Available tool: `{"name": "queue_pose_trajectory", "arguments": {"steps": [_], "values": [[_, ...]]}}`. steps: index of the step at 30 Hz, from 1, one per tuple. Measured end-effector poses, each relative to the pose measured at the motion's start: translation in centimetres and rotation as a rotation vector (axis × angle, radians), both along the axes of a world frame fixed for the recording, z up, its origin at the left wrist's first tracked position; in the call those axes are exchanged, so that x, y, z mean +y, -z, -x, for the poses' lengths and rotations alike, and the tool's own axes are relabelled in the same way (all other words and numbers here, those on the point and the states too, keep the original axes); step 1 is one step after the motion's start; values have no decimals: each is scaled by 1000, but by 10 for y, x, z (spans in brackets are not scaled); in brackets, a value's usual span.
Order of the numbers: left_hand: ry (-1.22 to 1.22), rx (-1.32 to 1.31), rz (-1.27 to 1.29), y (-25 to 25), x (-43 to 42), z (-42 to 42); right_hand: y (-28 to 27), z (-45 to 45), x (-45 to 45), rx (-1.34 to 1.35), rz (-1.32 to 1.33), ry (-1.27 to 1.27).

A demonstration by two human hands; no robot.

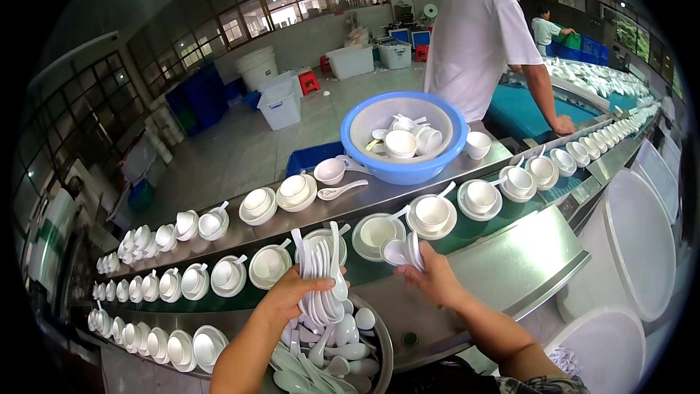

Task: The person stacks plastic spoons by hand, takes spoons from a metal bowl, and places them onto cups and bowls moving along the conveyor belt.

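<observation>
My left hand [297, 290] is closed around a bunch of white soup spoons [318, 259], their ends pointing up. Under it sits a metal basin [389, 354] full of loose white spoons [343, 350]. My right hand [436, 274] grips white spoons [397, 251] at the near edge of the green conveyor belt [467, 237]; how many is unclear. In front of it, a place setting [378, 233] of plate, bowl and spoon rides on the belt. Another setting [432, 213] is just right of that. The bunch of spoons partly covers a setting behind it.
A steel ledge [481, 166] behind the belt carries stacked bowls [295, 190], a loose spoon [343, 190] and a blue basin [459, 135] with cups. A co-worker in a white shirt [474, 44] stands beyond. Large white tubs [634, 233] stand at the right.
</observation>
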State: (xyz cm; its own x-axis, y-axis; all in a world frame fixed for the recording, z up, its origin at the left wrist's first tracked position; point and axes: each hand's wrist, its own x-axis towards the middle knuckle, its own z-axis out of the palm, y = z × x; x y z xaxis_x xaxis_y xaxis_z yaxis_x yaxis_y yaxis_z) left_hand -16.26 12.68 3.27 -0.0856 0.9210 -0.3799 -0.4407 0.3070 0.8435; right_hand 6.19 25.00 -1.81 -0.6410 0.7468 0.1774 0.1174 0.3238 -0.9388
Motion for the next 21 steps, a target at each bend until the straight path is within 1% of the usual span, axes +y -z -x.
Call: {"name": "queue_pose_trajectory", "arguments": {"steps": [4, 6, 10, 12, 13, 16, 18, 19, 21], "values": [[-18, 4, -5, -7, 0, -3, 3, 0, 4, 28, -71, 55], [-42, 41, -13, -20, -2, -8, 4, -2, 7, 70, -75, 24], [-59, 73, -41, -41, -13, -14, 4, -1, 8, 63, -70, 27], [-62, 70, -38, -45, -20, -17, 7, 1, 8, 135, 36, 16], [-65, 71, -33, -45, -24, -18, 8, 2, 7, 137, 37, 16], [-63, 35, -26, -39, -32, -20, 9, 3, 5, 113, 31, -15], [-51, 18, -25, -35, -35, -19, 5, 1, 4, 24, 35, -42], [-51, 15, -27, -34, -37, -19, 4, 1, 3, 21, 33, -42], [-107, 2, -32, -33, -40, -21, 2, 0, 2, -16, 8, -39]]}}
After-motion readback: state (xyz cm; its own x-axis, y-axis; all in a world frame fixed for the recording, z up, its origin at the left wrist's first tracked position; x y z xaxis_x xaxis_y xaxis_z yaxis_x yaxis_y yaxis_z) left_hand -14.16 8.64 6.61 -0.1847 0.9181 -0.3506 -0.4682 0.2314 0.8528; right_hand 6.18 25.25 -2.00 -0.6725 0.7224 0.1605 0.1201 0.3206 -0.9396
